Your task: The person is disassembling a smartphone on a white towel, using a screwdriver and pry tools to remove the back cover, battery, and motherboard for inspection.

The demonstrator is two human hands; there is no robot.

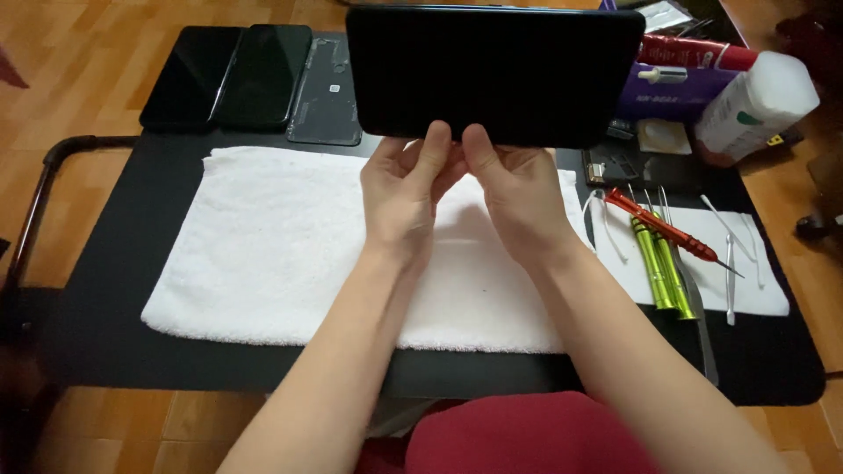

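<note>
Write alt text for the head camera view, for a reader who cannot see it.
Both bare hands, left hand and right hand, hold a black tablet by its lower edge above a white towel spread on a black table. Dark phones lie at the far left; a red screwdriver, green screwdrivers and a white bottle sit to the right.

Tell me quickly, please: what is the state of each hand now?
Left hand: closed, its fingers gripping the lower edge of the black tablet.
Right hand: closed, its fingers gripping the same edge beside the left.
</note>
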